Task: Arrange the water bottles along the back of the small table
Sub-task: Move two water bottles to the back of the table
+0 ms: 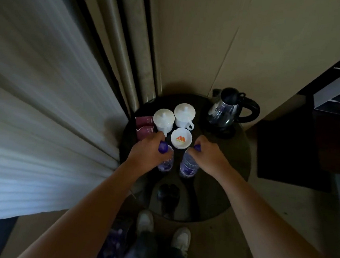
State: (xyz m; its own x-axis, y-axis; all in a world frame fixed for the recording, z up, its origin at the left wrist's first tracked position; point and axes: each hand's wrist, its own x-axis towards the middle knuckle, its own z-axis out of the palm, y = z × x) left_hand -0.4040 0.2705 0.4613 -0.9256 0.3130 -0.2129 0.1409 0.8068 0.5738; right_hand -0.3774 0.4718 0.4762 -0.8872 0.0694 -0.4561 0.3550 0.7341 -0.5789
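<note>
Head view, left hand (148, 149): fingers curled round the top of the left bottle (166, 163), whose purple cap shows between thumb and fingers.
Right hand (208, 153): clasped over the neck of the right bottle (188, 165), with only a sliver of purple cap poking out at the fingertips.
Bottles: both upright near the middle of the table, side by side with a narrow gap between them, purple labels facing the person.
White dish (180, 138): just behind the bottles and between the two hands, with an orange logo inside it.
Lidded cups: two white ones, the left cup (164, 118) and the right cup (184, 112), close together behind the dish.
Maroon sachets (143, 126): at the left edge of the table, beside the left cup.
Kettle (227, 111): steel with a black handle, on its base at the back right.
Table (224, 175): small, round, dark and glossy, tucked into the corner.
Curtains (43, 96): pale folds hanging along the left side.
Shoes (145, 220): white, on the floor at the table's near edge.
</note>
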